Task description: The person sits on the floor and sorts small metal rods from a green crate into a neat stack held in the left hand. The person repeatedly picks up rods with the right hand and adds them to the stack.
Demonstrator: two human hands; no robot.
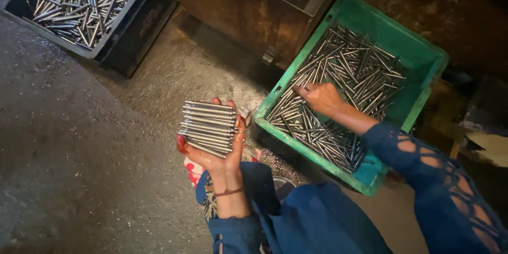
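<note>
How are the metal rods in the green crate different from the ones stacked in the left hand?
The rods in the green crate lie loose and crisscrossed at many angles, while the rods in the left hand are lined up parallel in a neat, flat stack. The crate holds far more; the stack is a single handful. The right hand reaches into the crate's pile. Both sets look like the same slim, shiny rods.

We're looking down at a rough, dark concrete floor (79, 143), faintly glistening in dim light; a rusty brown metal box (248, 10) stands at the top, and the far right corner sinks into shadow, possibly holding cardboard scraps (489, 145)
</note>
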